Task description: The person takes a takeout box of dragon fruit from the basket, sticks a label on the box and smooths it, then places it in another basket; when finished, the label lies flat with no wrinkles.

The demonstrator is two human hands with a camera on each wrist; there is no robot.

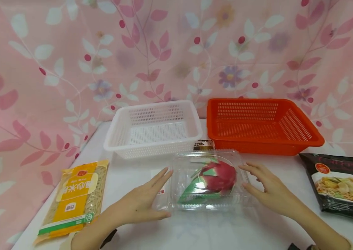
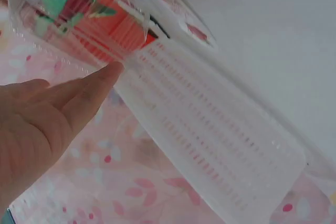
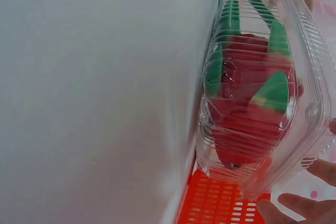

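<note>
A clear plastic clamshell box [image 1: 206, 207] sits on the table in front of the person, its lid down. Inside lies a red dragon fruit [image 1: 218, 177] with green leaf tips. At the box's left side is the left hand [image 1: 142, 203], fingers extended, fingertips right at the rim. The right hand [image 1: 271, 192] is at the opposite side, fingers spread and slightly bent, close to the wall. In the left wrist view, the left hand [image 2: 50, 116] has straight fingers overlapping the box edge. Fingertips of the right hand [image 3: 310, 205] show beside the rim in the right wrist view.
Behind the box stand a white basket [image 1: 154, 147] and a red-orange basket [image 1: 257, 147]. A small dark-labelled item [image 1: 204, 145] is between them. A yellow noodle packet [image 1: 73, 199] lies at left, a black noodle packet [image 1: 345, 187] at right. A pink floral cloth [image 1: 176, 52] hangs behind.
</note>
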